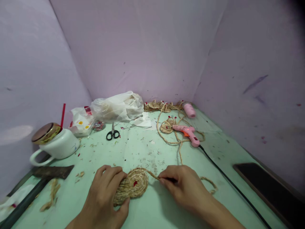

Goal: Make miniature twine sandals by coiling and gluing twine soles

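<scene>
A flat coil of braided straw cord point(140, 187), with a small red spot near its middle, lies on the green table in front of me. My left hand point(106, 190) grips the coil's left side, thumb along the lower edge and fingers over the top. From the coil's upper edge the loose straw cord point(151, 173) runs to the right. My right hand point(182, 183) pinches that cord between thumb and fingertips, a little away from the coil. More cord point(209, 181) loops out behind my right hand.
A pink glue gun point(188, 132) rests at the right, its black cable point(228, 181) trailing forward. A dark phone-like slab point(264, 190) lies far right. Scissors point(112, 133), a white mug point(62, 144), a hammer point(47, 173), plastic bags point(119, 106) and a pink thread spool point(189, 110) stand around.
</scene>
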`<control>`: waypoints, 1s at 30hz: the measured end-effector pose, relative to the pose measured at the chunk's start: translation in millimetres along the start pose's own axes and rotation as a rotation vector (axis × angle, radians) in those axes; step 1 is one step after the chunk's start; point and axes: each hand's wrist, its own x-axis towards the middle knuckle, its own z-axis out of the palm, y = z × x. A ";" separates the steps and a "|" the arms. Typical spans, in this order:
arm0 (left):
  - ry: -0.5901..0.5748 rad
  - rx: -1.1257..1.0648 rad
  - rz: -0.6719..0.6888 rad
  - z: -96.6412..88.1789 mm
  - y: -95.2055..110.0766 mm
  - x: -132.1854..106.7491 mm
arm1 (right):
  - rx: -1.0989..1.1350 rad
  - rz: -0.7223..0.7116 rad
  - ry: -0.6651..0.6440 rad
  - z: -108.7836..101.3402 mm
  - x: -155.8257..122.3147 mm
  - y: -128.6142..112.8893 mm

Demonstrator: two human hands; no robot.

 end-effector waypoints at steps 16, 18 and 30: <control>-0.076 0.037 -0.078 8.1 4.2 -4.1 | -0.216 -0.163 0.339 60.8 -25.2 -5.5; -0.086 0.040 -0.091 8.5 3.6 -3.5 | -0.170 -0.105 0.349 59.2 -27.1 -8.5; -0.119 0.037 -0.099 8.4 3.2 -2.8 | -0.098 -0.099 0.300 59.3 -29.8 -13.8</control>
